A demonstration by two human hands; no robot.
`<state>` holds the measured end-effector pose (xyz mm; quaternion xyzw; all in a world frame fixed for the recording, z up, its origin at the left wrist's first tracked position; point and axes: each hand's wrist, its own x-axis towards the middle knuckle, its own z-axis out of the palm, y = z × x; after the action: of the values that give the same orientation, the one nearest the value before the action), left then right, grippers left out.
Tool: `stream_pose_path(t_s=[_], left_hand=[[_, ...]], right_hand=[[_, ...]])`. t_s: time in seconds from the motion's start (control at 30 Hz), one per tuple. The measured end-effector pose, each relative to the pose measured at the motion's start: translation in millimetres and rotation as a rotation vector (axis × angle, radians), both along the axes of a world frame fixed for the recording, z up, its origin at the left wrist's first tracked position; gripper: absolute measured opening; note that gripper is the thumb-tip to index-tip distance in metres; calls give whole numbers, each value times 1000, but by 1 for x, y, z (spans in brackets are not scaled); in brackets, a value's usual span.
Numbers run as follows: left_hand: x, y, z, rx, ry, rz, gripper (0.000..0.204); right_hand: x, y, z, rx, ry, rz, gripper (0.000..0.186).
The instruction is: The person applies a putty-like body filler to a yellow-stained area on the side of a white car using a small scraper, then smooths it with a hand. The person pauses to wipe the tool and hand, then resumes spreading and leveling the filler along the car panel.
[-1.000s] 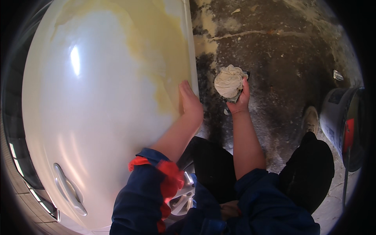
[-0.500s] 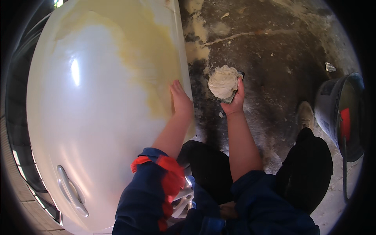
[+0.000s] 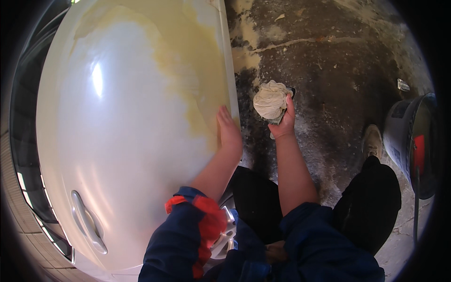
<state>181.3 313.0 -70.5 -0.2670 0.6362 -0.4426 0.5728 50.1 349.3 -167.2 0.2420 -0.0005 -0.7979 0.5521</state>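
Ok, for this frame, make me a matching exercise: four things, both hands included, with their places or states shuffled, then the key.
1. Left hand
2. Right hand
3. Long, curved silver handle
4. Round grey bucket

A. Holding a beige, wrinkled lump
B. Right of a tan shoe
C. At the right edge of a glossy white car door
D. Lower left, on that door

Pairs: 1-C, 2-A, 3-D, 4-B

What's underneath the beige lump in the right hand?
Past the lower right of the beige lump, a dark greenish piece shows, held by the right hand. The lump covers the rest, so its full shape can't be seen.
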Motion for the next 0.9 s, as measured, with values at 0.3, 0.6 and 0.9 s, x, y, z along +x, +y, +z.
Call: stream_pose_path(t_s=[0.3, 0.6, 0.9], left_hand=[[-4, 13, -11, -15, -23, 57, 71], [-22, -44, -10, 58, 128, 66, 84], [-2, -18, -15, 7, -29, -68, 84]], right_hand=[[-2, -5, -9, -17, -33, -20, 57], [-12, -3, -13, -23, -46, -23, 53], [-15, -2, -6, -22, -55, -37, 54]])
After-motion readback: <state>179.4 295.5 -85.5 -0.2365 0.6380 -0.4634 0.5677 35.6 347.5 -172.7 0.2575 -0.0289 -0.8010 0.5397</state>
